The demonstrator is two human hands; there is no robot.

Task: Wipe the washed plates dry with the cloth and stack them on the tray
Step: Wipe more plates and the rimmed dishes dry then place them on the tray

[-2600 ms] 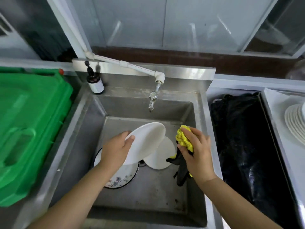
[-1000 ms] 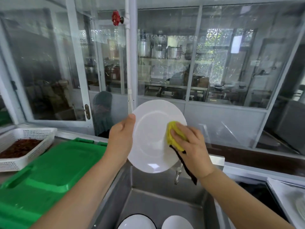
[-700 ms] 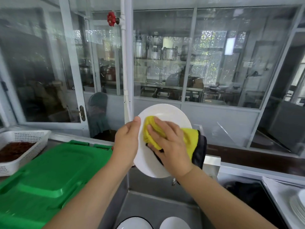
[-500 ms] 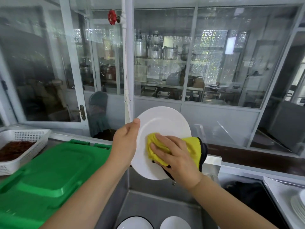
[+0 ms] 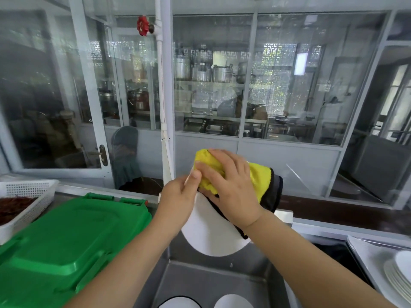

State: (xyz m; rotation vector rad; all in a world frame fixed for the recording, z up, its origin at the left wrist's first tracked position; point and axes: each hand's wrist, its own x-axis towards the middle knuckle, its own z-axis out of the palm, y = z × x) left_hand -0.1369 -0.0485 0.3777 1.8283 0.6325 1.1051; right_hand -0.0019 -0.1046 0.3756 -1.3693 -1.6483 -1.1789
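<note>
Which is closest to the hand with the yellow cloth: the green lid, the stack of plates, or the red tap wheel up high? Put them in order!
From the right hand, in the head view:
1. Green lid: lower left, beside the sink.
2. Stack of plates: lower right, at the picture's edge.
3. Red tap wheel: high up on the white pipe, at the back.

The lid and plates are a close call.

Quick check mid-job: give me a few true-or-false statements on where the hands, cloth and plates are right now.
1. The left hand holds the plate by its rim. True.
2. The right hand presses a blue cloth on it. False: the cloth is yellow and black.
3. The plate is held over the sink. True.
4. The sink holds no plates. False: two more plates lie in it.
5. A stack stands at the right. True.
</note>
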